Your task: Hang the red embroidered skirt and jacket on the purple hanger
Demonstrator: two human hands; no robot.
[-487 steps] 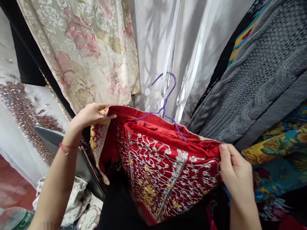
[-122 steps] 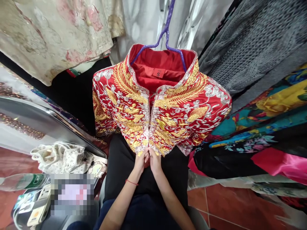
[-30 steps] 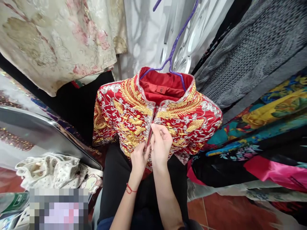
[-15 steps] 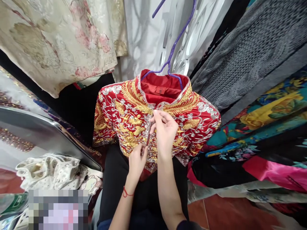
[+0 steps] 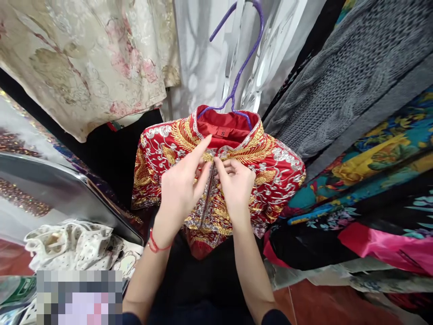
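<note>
A red jacket [image 5: 284, 158] with gold and silver embroidery and a stand collar hangs on a purple hanger [image 5: 233, 92]. Inside its collar is a red size label [image 5: 222, 132] marked S. My right hand [image 5: 238, 185] pinches the front edge just below the collar; whether a fastener is between the fingertips is hidden. Close beside it, my left hand [image 5: 179, 185] is over the other front edge, index finger and thumb apart. Below both hands the two front edges meet along a line down the middle.
A cream floral garment [image 5: 128, 54] hangs at upper left, above a dark panel edge and a spotted white cloth [image 5: 71, 243]. On the right hang a grey knit [image 5: 355, 76] and floral fabrics [image 5: 365, 167]. White openwork metal [image 5: 260, 58] stands behind the hanger.
My left hand has come up from the lower front edge to the collar and opened. The right hand stays pinched near the collar. Jacket and hanger appear slightly lower in view.
</note>
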